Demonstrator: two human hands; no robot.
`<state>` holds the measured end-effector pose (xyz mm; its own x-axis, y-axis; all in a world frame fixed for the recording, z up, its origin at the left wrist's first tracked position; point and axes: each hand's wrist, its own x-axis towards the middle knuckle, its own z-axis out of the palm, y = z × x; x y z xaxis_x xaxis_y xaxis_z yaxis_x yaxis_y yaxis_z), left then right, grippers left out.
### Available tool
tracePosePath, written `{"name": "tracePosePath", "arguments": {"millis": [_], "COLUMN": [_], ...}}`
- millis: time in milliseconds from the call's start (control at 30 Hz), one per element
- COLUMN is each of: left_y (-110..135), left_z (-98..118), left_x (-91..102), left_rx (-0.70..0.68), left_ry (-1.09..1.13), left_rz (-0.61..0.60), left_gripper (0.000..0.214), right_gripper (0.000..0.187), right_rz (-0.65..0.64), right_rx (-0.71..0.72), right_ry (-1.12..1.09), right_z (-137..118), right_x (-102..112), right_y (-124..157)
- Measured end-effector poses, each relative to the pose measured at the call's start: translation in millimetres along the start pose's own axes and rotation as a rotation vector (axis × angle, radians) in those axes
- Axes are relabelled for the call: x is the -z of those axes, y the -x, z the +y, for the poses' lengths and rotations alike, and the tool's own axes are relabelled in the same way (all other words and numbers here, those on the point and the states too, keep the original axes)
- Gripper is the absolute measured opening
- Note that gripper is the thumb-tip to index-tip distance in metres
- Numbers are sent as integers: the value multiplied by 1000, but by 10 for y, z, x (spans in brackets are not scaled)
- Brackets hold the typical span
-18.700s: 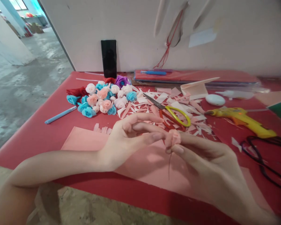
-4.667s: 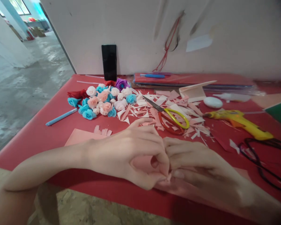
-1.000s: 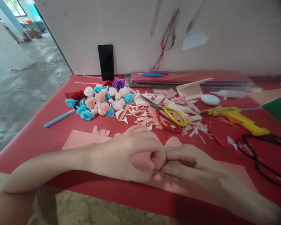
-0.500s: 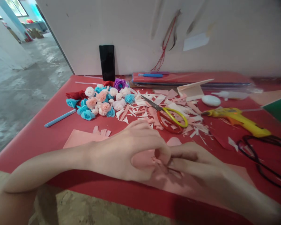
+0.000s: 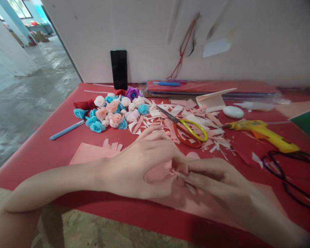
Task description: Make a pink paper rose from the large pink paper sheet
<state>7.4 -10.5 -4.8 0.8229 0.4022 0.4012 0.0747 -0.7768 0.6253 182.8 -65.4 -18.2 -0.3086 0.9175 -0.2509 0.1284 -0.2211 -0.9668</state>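
Observation:
Both of my hands meet over a pink paper sheet [image 5: 196, 203] near the table's front edge. Between their fingertips is a small, crumpled pink paper piece [image 5: 173, 171], partly hidden by the fingers. My left hand [image 5: 144, 162] arches over from the left, thumb and forefinger closing on the piece. From the other side, my right hand [image 5: 219, 179] pinches it between thumb and fingers. Just beyond them, scissors [image 5: 188, 131] with one yellow and one red handle lie on a heap of pink and white paper scraps [image 5: 155, 119].
Paper flowers [image 5: 116, 119] cluster at the back left, before a leaning phone [image 5: 119, 70]. A blue pen-like stick [image 5: 67, 130] lies left. A yellow glue gun [image 5: 263, 132] with a black cord [image 5: 284, 179], and a white oval object [image 5: 233, 112], are at right.
My left thumb and forefinger have come closer together around the small paper piece, and my right fingertips have shifted slightly left against it. The things on the table stay where they were.

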Motion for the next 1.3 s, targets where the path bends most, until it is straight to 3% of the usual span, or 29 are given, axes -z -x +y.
{"name": "tracePosePath", "arguments": {"millis": [200, 300, 367, 467, 667, 1033, 1300], "left_y": [-10, -28, -41, -55, -54, -46, -33], "left_z": [2, 15, 22, 18, -26, -64, -113], "left_x": [11, 52, 82, 109, 102, 83, 19], "left_rx": [21, 25, 19, 3, -34, -92, -106], "left_ry": [13, 94, 149, 189, 210, 204, 228], "left_rz": [-12, -43, -68, -95, -119, -182, -170], "left_gripper": [19, 21, 17, 8, 2, 3, 5], "right_gripper": [29, 19, 11, 14, 25, 23, 16], "right_rz": [6, 12, -21, -106, -168, -335, -333], "right_rx": [125, 243, 291, 336, 263, 109, 135], "right_ry": [154, 266, 324, 346, 292, 115, 90], "right_z": [51, 106, 122, 113, 171, 56, 34], "right_x": [31, 84, 126, 179, 213, 171, 128], "right_y": [-19, -16, -6, 5, 1, -48, -57]}}
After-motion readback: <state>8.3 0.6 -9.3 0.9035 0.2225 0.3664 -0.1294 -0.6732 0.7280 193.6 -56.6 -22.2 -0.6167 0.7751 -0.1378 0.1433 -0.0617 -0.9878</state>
